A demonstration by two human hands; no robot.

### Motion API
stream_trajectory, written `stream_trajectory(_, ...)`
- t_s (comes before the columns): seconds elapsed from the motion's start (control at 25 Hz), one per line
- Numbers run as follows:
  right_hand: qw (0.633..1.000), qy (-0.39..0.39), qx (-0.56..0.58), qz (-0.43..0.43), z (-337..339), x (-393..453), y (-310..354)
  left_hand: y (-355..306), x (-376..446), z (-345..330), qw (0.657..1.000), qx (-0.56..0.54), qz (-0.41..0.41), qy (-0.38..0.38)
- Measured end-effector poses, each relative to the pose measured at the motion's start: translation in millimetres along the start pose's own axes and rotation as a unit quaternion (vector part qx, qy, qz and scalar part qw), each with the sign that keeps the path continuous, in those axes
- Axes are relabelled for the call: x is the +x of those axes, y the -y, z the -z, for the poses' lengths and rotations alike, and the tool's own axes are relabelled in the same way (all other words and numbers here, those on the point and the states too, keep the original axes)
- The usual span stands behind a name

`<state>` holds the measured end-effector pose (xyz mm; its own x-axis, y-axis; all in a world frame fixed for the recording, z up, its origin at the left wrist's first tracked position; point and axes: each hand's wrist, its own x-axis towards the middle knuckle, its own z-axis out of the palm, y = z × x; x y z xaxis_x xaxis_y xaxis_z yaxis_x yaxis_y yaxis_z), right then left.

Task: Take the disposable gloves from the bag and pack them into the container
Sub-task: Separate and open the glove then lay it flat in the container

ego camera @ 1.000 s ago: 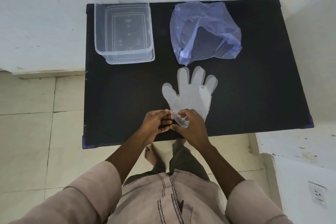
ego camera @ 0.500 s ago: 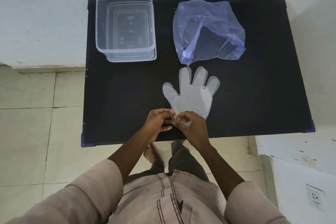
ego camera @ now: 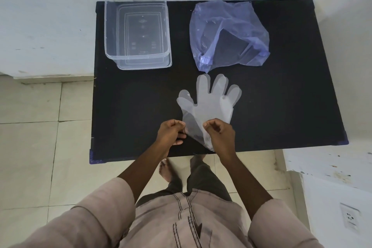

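Note:
Translucent disposable gloves (ego camera: pixel 209 104) lie flat on the black table (ego camera: pixel 128 110), fingers pointing away from me. My left hand (ego camera: pixel 171 132) and my right hand (ego camera: pixel 220 134) each pinch the cuff edge near the table's front, and the cuff is pulled apart between them. Two thumb outlines show at the left, so at least two layers overlap. A crumpled bluish plastic bag (ego camera: pixel 227 36) lies at the back right. An empty clear plastic container (ego camera: pixel 136 34) stands at the back left.
A white wall runs behind the table. Tiled floor lies to the left and in front, where my bare feet (ego camera: pixel 166 171) stand. A white ledge (ego camera: pixel 330 165) with a wall socket (ego camera: pixel 349 217) sits at the right.
My hands have moved apart at the cuff, the left one leftward, and the glove layers have begun to separate. The view has shifted slightly.

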<state>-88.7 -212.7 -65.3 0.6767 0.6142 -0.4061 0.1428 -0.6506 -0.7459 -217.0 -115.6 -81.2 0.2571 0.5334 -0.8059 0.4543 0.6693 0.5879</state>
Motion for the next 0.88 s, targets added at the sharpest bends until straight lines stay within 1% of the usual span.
stream_trajectory(0.04,1.0,-0.014,0.004,-0.008,1.2,1.9,0.3,2.7,-0.2,0.2,0.997,0.058,-0.028,-0.032)
stream_trajectory(0.08,1.0,-0.026,0.001,-0.01,2.5,3.6,2.1,6.3,-2.1,0.8,0.986,0.135,-0.069,-0.07)
stream_trajectory(0.12,0.999,-0.037,-0.008,-0.007,2.9,5.5,3.6,11.9,-5.6,1.5,0.959,0.225,-0.126,-0.118)
stream_trajectory(0.16,0.999,-0.042,-0.02,0.0,3.2,7.1,5.2,19.6,-9.8,1.4,0.912,0.32,-0.199,-0.164)
stream_trajectory(0.2,0.998,-0.042,-0.034,0.006,2.8,8.5,6.1,26.6,-16.1,-0.1,0.851,0.405,-0.28,-0.183)
stream_trajectory(0.24,0.998,-0.039,-0.049,0.011,2.4,9.9,7.0,34.3,-20.7,-3.1,0.789,0.472,-0.356,-0.168)
stream_trajectory(0.28,0.997,-0.034,-0.063,0.013,2.0,11.5,7.5,42.1,-22.5,-7.1,0.734,0.522,-0.414,-0.135)
stream_trajectory(0.32,0.997,-0.03,-0.075,0.016,1.5,13.3,7.5,50.4,-20.2,-10.4,0.691,0.563,-0.443,-0.099)
stream_trajectory(0.36,0.996,-0.027,-0.083,0.018,1.3,14.6,7.6,56.4,-16.8,-12.1,0.668,0.592,-0.446,-0.071)
stream_trajectory(0.4,0.996,-0.026,-0.088,0.021,1.4,15.4,7.8,61.4,-11.0,-12.5,0.66,0.612,-0.434,-0.05)
stream_trajectory(0.56,0.994,-0.021,-0.099,0.042,5.3,17.5,7.6,70.2,4.3,-8.6,0.654,0.645,-0.395,0.01)
stream_trajectory(0.8,0.991,-0.01,-0.118,0.069,17.1,22.6,11.5,70.9,2.5,-8.7,0.663,0.65,-0.371,0.026)
stream_trajectory(0.88,0.989,-0.013,-0.117,0.091,25.6,26.3,18.5,70.1,1.3,-8.7,0.657,0.658,-0.366,0.028)
